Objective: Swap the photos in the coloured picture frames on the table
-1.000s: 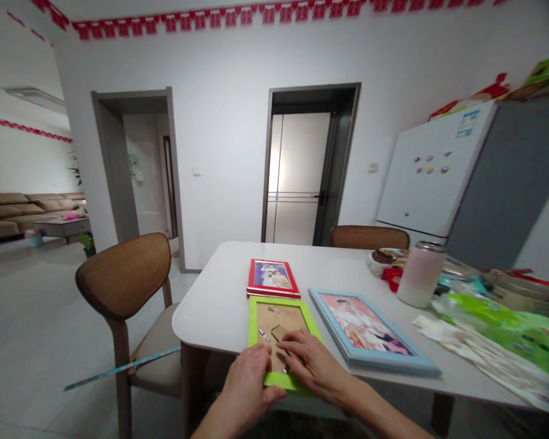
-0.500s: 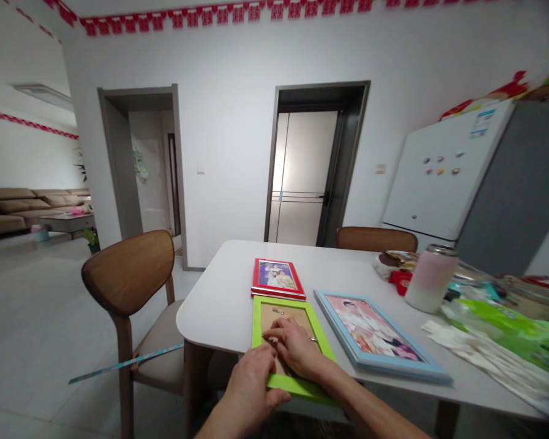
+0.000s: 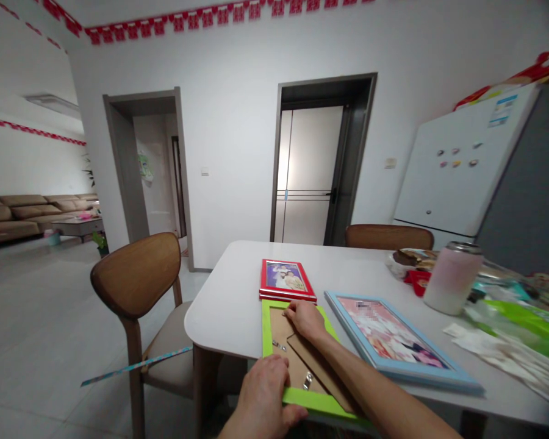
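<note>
A lime-green picture frame [image 3: 311, 399] lies back side up at the near edge of the white table, showing its brown backing board [image 3: 297, 360]. My left hand [image 3: 265, 390] grips the frame's lower left corner, fingers along the side and thumb at the near edge. Bent fingers of my right hand [image 3: 305, 320] press on a small metal clip near the far end of the backing; the clip is mostly covered. Other metal clips [image 3: 308, 381] show on the board. Under my right forearm, a brown stand leg [image 3: 318, 366] is partly hidden.
Red picture frames [image 3: 287, 280] are stacked just beyond. To the right lies a light-blue picture frame [image 3: 398, 341]. Farther right are a pink-and-white bottle [image 3: 452, 277], white gloves [image 3: 498, 353] and a green plastic bag [image 3: 526, 320]. A wooden chair [image 3: 139, 274] stands at left.
My right hand has moved from the middle of the backing to its far end. The left hand keeps its hold at the near corner. The view has shifted slightly.
</note>
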A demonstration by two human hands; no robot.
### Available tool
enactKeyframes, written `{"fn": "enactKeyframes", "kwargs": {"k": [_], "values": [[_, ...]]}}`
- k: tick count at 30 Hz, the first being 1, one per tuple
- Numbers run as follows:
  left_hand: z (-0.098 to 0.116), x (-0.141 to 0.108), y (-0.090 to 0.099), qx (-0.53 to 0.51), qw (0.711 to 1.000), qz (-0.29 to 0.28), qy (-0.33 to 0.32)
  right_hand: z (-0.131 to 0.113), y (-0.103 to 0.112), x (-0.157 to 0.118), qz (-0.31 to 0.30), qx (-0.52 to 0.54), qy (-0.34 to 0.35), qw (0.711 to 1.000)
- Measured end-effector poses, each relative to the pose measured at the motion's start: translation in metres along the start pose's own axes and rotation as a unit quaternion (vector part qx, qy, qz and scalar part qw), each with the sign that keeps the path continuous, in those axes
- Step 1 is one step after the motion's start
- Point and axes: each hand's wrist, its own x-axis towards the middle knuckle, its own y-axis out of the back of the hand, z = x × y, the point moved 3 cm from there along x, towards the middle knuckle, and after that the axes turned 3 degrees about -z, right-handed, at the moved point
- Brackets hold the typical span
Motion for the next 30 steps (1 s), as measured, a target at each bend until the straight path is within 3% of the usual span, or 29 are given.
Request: {"fn": "enactKeyframes", "kwargs": {"k": [3, 10, 21, 26, 30], "values": [[-0.001, -0.001, 0.000, -0.003, 1.000, 0.003, 0.003, -0.001, -0.003, 0.004, 0.000, -0.005, -0.006, 1.000], [-0.002, -0.002, 0.000, -0.002, 1.000, 0.004, 0.021, -0.001, -0.004, 0.001, -0.042, 0.019, 0.057, 0.997], [0.001, -0.003, -0.001, 0.007, 1.000, -0.003, 0.029, 0.004, -0.017, 0.012, 0.019, -0.008, -0.031, 0.999], [-0.004, -0.002, 0.003, 0.004, 1.000, -0.003, 0.015, 0.002, 0.001, 0.008, 0.024, 0.030, 0.003, 0.999], [0.007, 0.007, 0.000, 0.021, 0.999, -0.032, -0.015, 0.010, 0.027, -0.008, 0.022, 0.062, 0.042, 0.997]]}}
